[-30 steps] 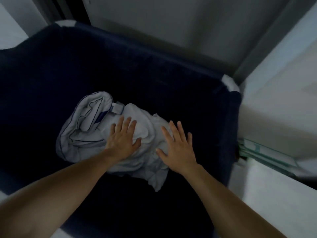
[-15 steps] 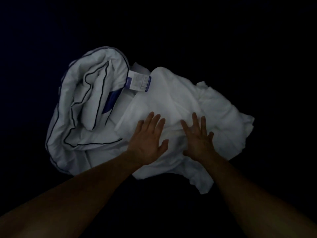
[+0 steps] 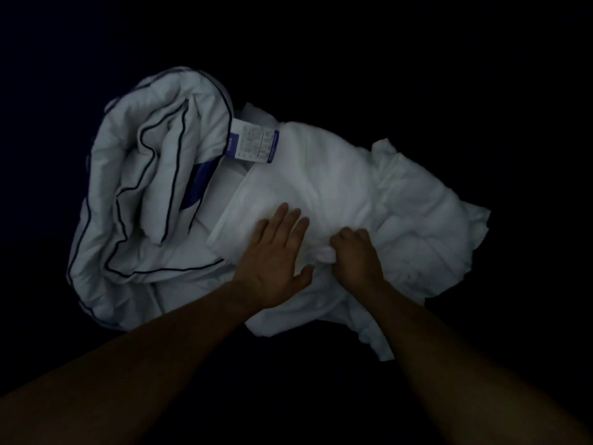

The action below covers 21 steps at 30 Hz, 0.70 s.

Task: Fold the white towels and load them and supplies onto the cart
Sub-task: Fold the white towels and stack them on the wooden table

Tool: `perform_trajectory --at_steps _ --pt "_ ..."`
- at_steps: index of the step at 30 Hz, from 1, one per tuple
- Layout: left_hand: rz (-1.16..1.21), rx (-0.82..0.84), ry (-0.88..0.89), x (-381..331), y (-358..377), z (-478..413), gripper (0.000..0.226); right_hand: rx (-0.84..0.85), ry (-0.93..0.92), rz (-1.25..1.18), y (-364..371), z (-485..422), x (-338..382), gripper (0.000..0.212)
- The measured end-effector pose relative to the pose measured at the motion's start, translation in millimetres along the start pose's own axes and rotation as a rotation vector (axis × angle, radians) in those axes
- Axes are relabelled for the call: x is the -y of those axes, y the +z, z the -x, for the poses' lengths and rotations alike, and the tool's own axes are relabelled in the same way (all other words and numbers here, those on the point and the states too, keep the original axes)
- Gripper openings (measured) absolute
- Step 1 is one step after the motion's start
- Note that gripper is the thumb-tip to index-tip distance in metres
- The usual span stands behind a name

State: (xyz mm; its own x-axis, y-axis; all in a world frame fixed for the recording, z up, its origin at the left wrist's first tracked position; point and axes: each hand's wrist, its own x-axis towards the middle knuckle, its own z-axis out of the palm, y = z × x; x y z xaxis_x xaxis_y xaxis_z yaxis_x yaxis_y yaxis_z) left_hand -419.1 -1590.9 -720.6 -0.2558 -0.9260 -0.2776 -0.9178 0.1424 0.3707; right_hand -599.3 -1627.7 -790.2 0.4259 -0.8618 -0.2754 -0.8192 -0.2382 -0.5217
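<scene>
Darkness is hiding all surroundings. One white towel is overlapping one piped duvet at left; left hand is pressing the towel flat-fingered, right hand is clutching a fold.

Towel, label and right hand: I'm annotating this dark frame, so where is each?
towel (image 3: 401, 200), head view, on its crumpled middle.
label (image 3: 255, 144), head view, on its printed face.
right hand (image 3: 356, 255), head view, on the back of the hand, which grips the towel.

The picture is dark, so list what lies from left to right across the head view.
Dark-piped bedding → left hand, pressing flat → right hand, pinching a fold → crumpled right end of the white towel.
</scene>
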Motion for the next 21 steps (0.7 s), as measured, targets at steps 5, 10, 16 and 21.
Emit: perform_trajectory --at_steps 5,10,16,21 --pt "-0.095 0.184 -0.034 -23.4 -40.2 23.3 0.121 -0.029 0.191 -0.363 -84.5 39.7 32.3 0.038" --pt "0.040 0.078 -0.051 -89.7 -93.9 47.5 0.140 -0.014 0.108 -0.583 -203.5 102.1 79.7 0.029" --pt "0.222 0.024 -0.018 -209.5 -170.6 68.1 0.092 -0.027 0.044 -1.008 -344.2 210.1 130.7 0.023" --pt "0.652 -0.033 -0.154 -315.9 -211.8 93.4 0.018 -0.324 -0.063 -1.107 -421.7 306.0 110.1 0.038"
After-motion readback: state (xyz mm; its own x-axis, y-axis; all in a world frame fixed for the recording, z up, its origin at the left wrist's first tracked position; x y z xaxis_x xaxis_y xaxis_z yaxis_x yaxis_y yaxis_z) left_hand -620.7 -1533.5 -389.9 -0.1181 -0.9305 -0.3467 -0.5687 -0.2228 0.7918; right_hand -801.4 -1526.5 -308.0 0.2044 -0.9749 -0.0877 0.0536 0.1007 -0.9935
